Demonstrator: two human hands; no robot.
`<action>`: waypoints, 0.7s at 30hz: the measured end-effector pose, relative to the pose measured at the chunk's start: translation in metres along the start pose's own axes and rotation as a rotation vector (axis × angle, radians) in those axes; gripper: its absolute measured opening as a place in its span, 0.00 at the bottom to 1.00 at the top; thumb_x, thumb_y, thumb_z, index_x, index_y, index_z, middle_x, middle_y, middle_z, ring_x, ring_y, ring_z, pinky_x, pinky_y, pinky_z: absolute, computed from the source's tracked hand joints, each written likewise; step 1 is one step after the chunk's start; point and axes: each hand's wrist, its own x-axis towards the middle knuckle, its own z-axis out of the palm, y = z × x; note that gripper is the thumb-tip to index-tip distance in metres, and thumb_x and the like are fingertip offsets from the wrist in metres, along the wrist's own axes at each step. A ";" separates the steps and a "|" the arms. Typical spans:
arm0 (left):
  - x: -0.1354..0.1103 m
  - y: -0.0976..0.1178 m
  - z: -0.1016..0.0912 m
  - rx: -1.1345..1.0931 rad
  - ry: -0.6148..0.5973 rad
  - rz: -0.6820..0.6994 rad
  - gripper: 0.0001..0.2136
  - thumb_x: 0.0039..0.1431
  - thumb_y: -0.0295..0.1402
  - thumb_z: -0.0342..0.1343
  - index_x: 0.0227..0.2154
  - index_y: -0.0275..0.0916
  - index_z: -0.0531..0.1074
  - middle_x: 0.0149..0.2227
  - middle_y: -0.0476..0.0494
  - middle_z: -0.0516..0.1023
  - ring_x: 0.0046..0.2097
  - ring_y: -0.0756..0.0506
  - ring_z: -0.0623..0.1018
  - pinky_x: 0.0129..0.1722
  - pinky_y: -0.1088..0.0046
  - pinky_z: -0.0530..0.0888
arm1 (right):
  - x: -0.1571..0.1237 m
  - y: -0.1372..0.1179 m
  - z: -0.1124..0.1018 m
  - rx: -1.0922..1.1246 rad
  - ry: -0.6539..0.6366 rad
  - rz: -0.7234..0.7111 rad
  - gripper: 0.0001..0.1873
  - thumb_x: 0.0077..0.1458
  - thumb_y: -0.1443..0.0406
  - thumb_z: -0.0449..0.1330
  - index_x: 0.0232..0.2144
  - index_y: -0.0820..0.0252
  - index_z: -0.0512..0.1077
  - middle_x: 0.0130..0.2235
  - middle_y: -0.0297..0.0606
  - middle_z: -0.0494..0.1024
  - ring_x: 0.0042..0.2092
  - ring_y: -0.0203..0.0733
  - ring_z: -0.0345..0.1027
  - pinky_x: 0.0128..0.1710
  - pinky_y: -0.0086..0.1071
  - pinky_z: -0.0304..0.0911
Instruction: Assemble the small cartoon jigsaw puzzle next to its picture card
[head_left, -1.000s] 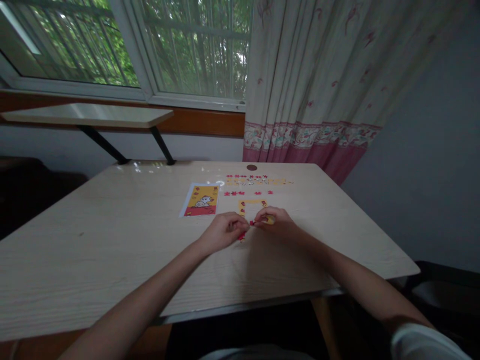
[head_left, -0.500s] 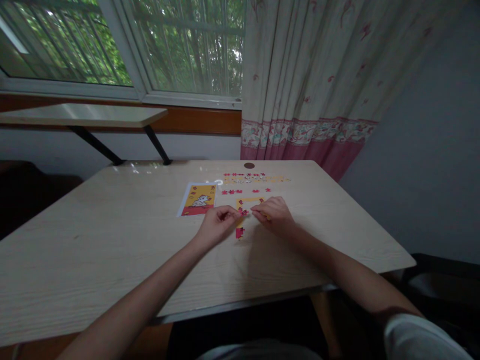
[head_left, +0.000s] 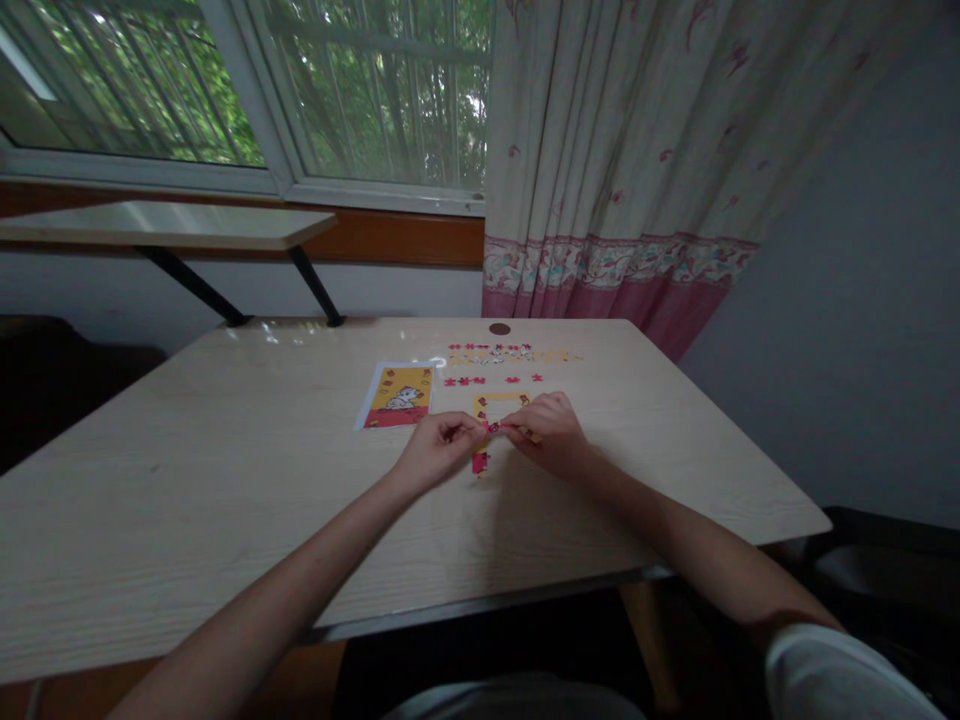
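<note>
My left hand (head_left: 439,448) and my right hand (head_left: 551,430) meet over the table, each in a pinch. Between their fingertips is a small red jigsaw piece (head_left: 493,428), touched from both sides. Just behind the hands lies a partly joined yellow puzzle border (head_left: 502,397), its sides partly hidden by my fingers. Below the left fingertips a red corner piece (head_left: 479,464) lies on the wood. To the left rests a picture card (head_left: 401,395) with a white animal on yellow and red.
Rows of loose red pieces (head_left: 465,381) and yellow pieces (head_left: 551,356) lie farther back on the table (head_left: 247,500). A round dark disc (head_left: 499,328) is near the back edge. A raised shelf (head_left: 217,225) stands at the left.
My right hand has moved slightly left, so its fingertips now meet the left hand's at the red piece. The gap between the hands has closed.
</note>
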 end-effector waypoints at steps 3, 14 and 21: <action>-0.002 0.003 -0.007 0.117 -0.044 0.021 0.13 0.55 0.40 0.54 0.28 0.34 0.76 0.26 0.44 0.77 0.27 0.49 0.72 0.27 0.73 0.68 | -0.002 -0.001 -0.002 0.025 -0.030 0.026 0.13 0.59 0.58 0.55 0.30 0.57 0.76 0.28 0.34 0.78 0.33 0.37 0.66 0.38 0.34 0.50; -0.005 -0.017 -0.037 0.740 -0.172 0.342 0.13 0.59 0.35 0.52 0.44 0.38 0.73 0.43 0.39 0.73 0.46 0.41 0.71 0.48 0.61 0.68 | -0.025 -0.030 0.000 0.196 -0.447 0.173 0.03 0.52 0.66 0.61 0.31 0.56 0.75 0.30 0.32 0.78 0.36 0.37 0.68 0.43 0.33 0.55; -0.006 -0.008 -0.034 0.788 -0.265 0.368 0.15 0.59 0.40 0.53 0.45 0.39 0.71 0.42 0.40 0.71 0.46 0.40 0.70 0.48 0.60 0.67 | -0.023 -0.034 0.002 0.118 -0.472 0.201 0.03 0.51 0.66 0.61 0.29 0.56 0.75 0.30 0.32 0.77 0.36 0.38 0.68 0.43 0.34 0.55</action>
